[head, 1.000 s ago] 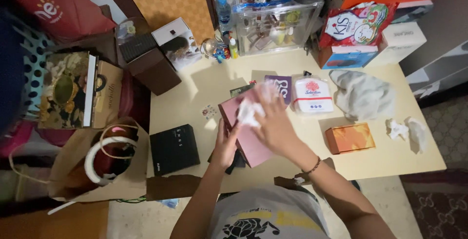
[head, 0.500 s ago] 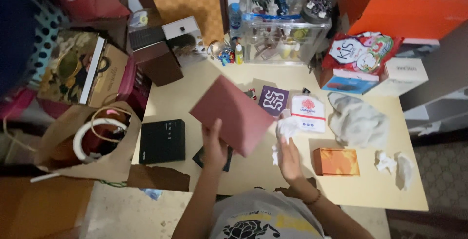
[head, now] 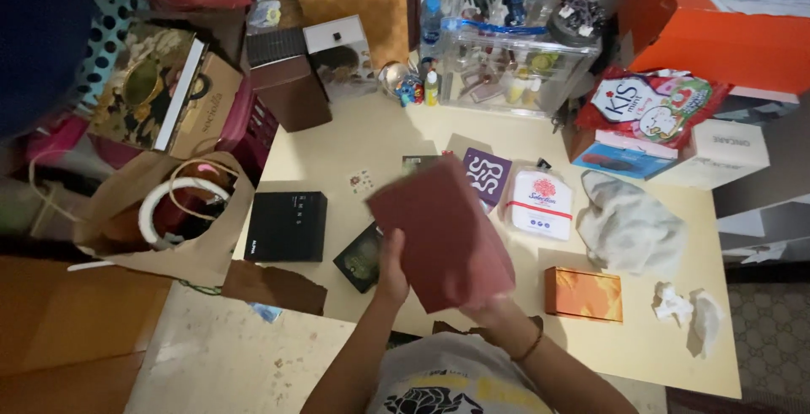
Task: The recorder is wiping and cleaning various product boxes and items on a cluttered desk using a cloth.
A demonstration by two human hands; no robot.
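Observation:
A flat dark red box [head: 439,232] is lifted off the cream table [head: 354,140], tilted. My left hand [head: 391,269] grips its left lower edge. My right hand [head: 494,308] holds the box from below at its near right corner and is mostly hidden behind it. A small dark green card or box [head: 359,256] lies on the table just left of my left hand. A purple patterned box [head: 488,174] and a white pack with a red flower [head: 540,203] lie beyond the red box.
A black square box [head: 287,226] lies at the left, an orange box [head: 584,293] at the right, a grey cloth [head: 629,228] and crumpled tissues [head: 688,308] beyond it. A clear case of figurines [head: 515,64] stands at the back. A brown paper bag [head: 169,220] sits left of the table.
The white tissue has left my right hand, which has moved under the red box. The box has swung rightward and now both hands hold it. The camera has shifted slightly.

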